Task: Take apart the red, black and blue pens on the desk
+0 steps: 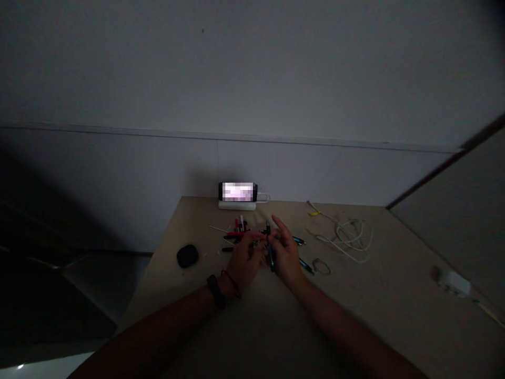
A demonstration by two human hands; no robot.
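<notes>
Head view: dark pen [270, 256] in the right hand [288, 259], over the table [347, 300].
The right hand grasps the pen between thumb and fingers. The left hand [242, 261] is just beside it, fingers bent; whether it grips anything cannot be determined. Other pens [306, 266] lie near both hands.

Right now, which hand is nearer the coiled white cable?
Right. The right hand is to the left of the coiled white cable, not touching it; the left hand is farther left.
</notes>
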